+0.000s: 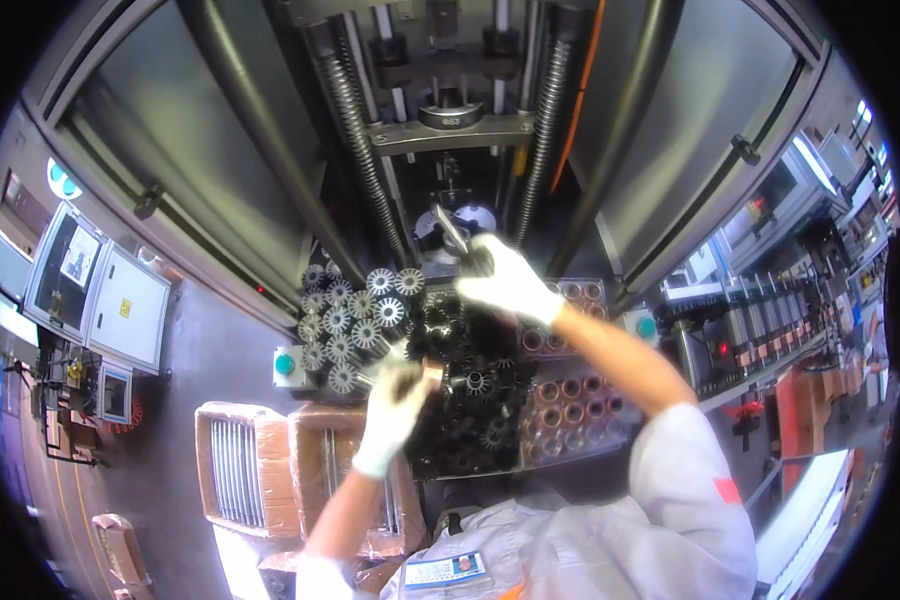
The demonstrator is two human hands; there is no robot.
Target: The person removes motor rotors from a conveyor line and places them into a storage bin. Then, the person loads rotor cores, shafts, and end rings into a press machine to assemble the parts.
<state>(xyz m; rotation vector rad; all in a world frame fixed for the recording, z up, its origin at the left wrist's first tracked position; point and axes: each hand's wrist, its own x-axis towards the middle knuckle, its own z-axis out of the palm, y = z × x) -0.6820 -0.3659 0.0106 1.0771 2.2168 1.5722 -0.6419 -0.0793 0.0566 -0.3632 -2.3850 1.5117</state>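
Both my hands wear white gloves. My left hand (395, 395) is blurred and closed above the near left of the bench, with a small copper-coloured part (432, 374) showing at its fingers. Whether that hand also grips a rod is unclear. Further forward, my right hand (505, 282) is closed round a metal shaft (450, 230) that tilts up and left in front of the press; a dark piece sits at its lower end, by my fingers. Left of my hands stand stacks of slotted, gear-like metal cores (365, 332). Dark toothed parts (478, 382) lie between my hands.
Copper-coloured rings (572, 412) fill clear trays at the right. The press (450, 130) with its springs and columns rises ahead. Green buttons (286, 364) flank the bench. Cartons of metal rods (235, 470) stand lower left. A rack of shafts (760, 335) is on the right.
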